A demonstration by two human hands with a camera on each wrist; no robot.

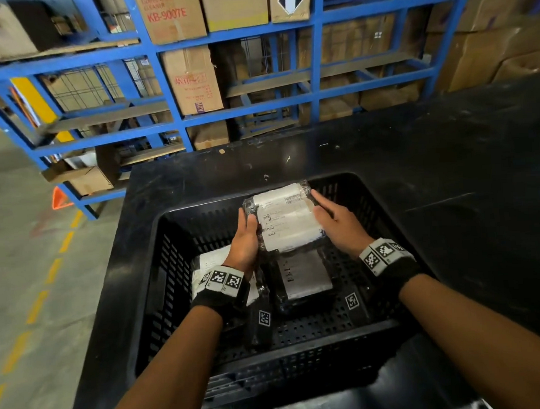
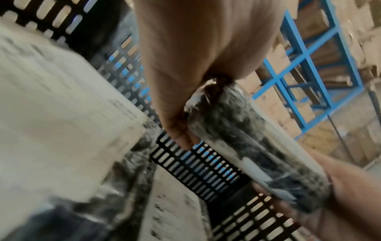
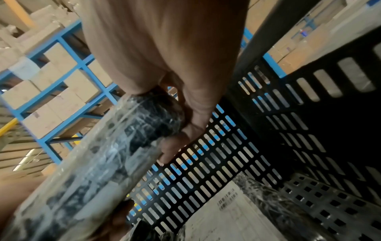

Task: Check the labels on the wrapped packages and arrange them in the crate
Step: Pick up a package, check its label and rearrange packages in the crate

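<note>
A black perforated crate point(image 1: 369, 195) stands on a black table. Over its far half I hold a wrapped package point(image 1: 283, 217) with a white label facing up. My left hand point(image 1: 247, 234) grips its left edge and my right hand point(image 1: 333, 219) grips its right edge. In the left wrist view the package point(image 2: 253, 146) shows edge-on between both hands, fingers point(image 2: 181, 135) curled under it. In the right wrist view the package point(image 3: 98, 163) runs down-left from my fingers point(image 3: 177, 146). Two more wrapped packages lie on the crate floor: one point(image 1: 304, 275) in the middle, one point(image 1: 209, 265) at the left.
The black table point(image 1: 450, 168) spreads right of and behind the crate. Blue shelving point(image 1: 173, 83) with cardboard boxes stands behind it. A concrete floor point(image 1: 28, 250) with yellow dashes lies to the left. The crate's right floor point(image 3: 309, 192) is bare.
</note>
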